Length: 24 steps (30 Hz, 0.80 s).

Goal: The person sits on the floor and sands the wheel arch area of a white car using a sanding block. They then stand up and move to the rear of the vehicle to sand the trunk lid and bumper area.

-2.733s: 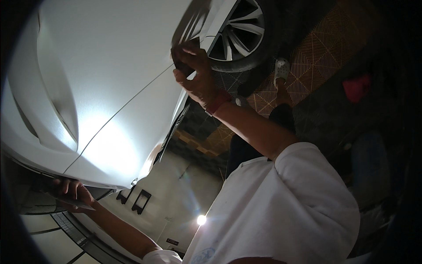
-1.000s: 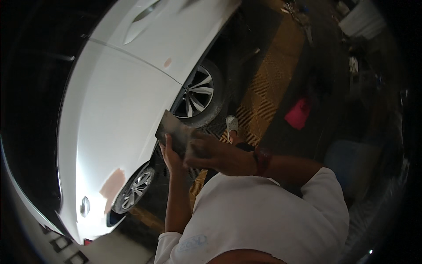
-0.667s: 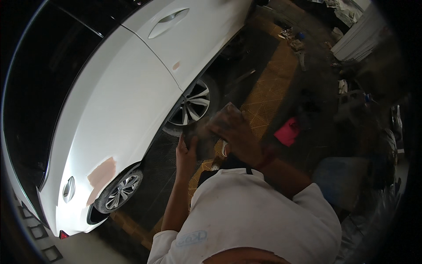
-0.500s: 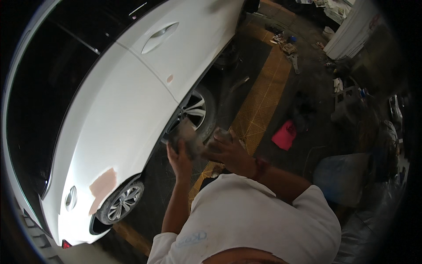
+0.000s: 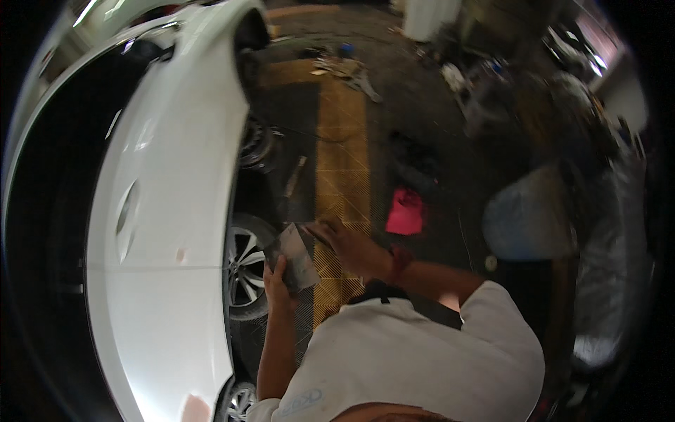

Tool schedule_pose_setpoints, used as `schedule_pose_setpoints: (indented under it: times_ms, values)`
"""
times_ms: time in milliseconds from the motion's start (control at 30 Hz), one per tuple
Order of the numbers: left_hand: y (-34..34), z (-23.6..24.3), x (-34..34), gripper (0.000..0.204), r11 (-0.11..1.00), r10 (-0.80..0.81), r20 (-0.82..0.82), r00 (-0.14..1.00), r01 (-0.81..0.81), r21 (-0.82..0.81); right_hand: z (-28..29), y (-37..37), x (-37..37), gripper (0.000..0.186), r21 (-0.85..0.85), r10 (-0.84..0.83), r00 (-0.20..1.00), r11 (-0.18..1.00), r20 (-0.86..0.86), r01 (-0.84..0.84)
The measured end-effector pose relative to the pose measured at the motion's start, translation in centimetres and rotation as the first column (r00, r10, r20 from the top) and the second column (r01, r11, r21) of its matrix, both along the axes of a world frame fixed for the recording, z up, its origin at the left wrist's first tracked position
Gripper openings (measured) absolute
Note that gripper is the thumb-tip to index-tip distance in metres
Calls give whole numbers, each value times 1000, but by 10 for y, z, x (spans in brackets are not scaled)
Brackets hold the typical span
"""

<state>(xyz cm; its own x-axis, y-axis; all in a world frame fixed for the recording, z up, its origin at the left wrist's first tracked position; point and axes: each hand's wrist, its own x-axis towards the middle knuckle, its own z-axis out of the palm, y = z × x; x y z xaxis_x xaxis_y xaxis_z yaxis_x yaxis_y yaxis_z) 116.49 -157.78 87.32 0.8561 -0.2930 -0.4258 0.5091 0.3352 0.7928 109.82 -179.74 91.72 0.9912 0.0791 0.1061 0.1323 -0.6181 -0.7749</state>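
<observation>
My left hand [image 5: 278, 283] grips a flat grey mixing board [image 5: 301, 264] smeared with pale pinkish putty, its thumb lying over the face. Just right of the board is my right hand [image 5: 355, 250], fingers closed on a thin, flat spreader [image 5: 318, 236] that is blurred and mostly hidden. Both hands are in front of my body, beside a white car [image 5: 165, 316]. One small pinkish spot [image 5: 181, 254] marks its side near a panel seam. A larger pinkish patch [image 5: 196, 408] shows at the lower edge, close to the partly visible wheel.
A silver-spoked wheel [image 5: 246, 266] is left of the board. Yellow floor tiles [image 5: 342, 155] run between dark ones. On the floor to the right lies a bright pink cloth [image 5: 406, 212], with a bluish-white translucent container [image 5: 527, 214] beyond. Loose debris [image 5: 344, 69] lies farther ahead.
The view has turned, so the car now stands more upright at left and its rear patch has slid to the lower edge. The board's smeared face shows more plainly.
</observation>
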Motion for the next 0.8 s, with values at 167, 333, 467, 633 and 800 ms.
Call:
schedule_pose_setpoints:
  times_ms: [167,333,467,633,800]
  values:
    - [-121,6,48,57,998,54,36,998,-52,-47,-16,-81,7,65,581,-91,992,805,-85,124]
    - [-227,48,100,58,956,44,278,960,-121,266,20,-172,28,55,687,-44,881,607,-471,398]
    - [-273,55,154,47,999,50,202,978,-46,-25,20,-254,47,53,644,-6,908,703,-419,302]
    - [-319,46,223,52,838,-545,-21,838,544,-43,18,-333,123,69,653,-532,715,347,-454,673]
    - [-368,46,311,56,682,-731,-4,682,731,-34,-16,-374,220,83,805,-423,813,263,-400,532]
